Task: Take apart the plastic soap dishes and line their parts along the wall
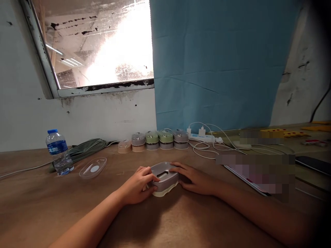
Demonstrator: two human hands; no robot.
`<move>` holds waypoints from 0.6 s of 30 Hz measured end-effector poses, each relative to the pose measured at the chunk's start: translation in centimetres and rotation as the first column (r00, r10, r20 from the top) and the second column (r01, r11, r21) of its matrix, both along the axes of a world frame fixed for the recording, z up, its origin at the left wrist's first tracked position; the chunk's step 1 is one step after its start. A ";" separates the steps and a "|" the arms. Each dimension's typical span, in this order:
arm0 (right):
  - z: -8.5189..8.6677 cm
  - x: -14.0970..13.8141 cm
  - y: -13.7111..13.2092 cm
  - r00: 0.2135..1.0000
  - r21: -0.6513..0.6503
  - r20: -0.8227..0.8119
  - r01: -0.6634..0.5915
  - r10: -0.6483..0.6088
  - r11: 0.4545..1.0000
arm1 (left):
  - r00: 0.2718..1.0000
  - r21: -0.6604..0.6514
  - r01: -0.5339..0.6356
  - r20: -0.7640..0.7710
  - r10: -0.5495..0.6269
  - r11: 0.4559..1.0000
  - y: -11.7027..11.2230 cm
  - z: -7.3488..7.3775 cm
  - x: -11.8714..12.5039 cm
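Grey oval plastic box (168, 186), slotted, wavy cream edge beneath, over the middle of the brown tabletop (181, 220); contact with it uncertain. Left hand (141, 186) pinches its left side, thumb outside, fingers over the rim. Right hand (196, 179) curls round the right end, fingertips on the far rim. Leftward, a clear oval plastic shell (86, 171), then a blue-capped clear plastic bottle (58, 148). Behind, a row of peach, grey and green oval containers (151, 137).

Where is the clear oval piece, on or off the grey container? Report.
Off. The clear oval piece lies on the table beside the bottle, apart from the grey container between left hand and right hand.
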State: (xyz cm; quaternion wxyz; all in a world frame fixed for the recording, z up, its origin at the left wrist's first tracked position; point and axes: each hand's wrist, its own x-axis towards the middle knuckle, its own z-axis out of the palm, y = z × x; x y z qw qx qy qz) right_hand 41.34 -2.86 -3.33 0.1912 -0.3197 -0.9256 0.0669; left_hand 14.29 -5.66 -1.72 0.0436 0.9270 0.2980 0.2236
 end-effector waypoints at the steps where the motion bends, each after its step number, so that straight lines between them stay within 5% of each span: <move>1: 0.1 0.0 0.0 1.000 -0.004 0.002 -0.017 0.017 1.000 | 1.000 -0.008 0.014 -0.013 -0.014 1.000 0.0 0.1 -0.1; 6: 0.4 0.0 -0.3 0.999 -0.017 0.014 -0.038 0.038 0.999 | 0.996 -0.014 0.068 -0.053 -0.069 0.998 0.6 0.5 -1.1; 9: 0.5 0.0 -0.4 1.000 -0.028 0.009 -0.028 0.028 0.999 | 0.987 0.104 -0.157 -0.017 0.159 0.982 2.0 0.7 -2.9; 11: 0.6 0.0 -0.4 1.000 -0.036 0.006 -0.021 0.021 0.999 | 0.879 0.177 -0.475 0.045 0.475 0.862 3.2 0.7 -4.7; 14: 0.6 0.0 -0.4 1.000 -0.050 0.003 -0.008 0.008 0.999 | 0.558 0.219 -0.801 -0.058 0.828 0.556 4.5 0.8 -7.5; 16: 0.7 0.0 -0.3 1.000 -0.057 0.002 -0.002 0.002 0.998 | 0.344 0.214 -0.897 -0.211 0.915 0.386 4.8 0.9 -9.2; 18: 0.7 0.0 -0.3 1.000 -0.061 0.006 0.001 -0.001 0.998 | 0.204 0.171 -0.948 -0.325 0.924 0.269 4.8 1.2 -10.5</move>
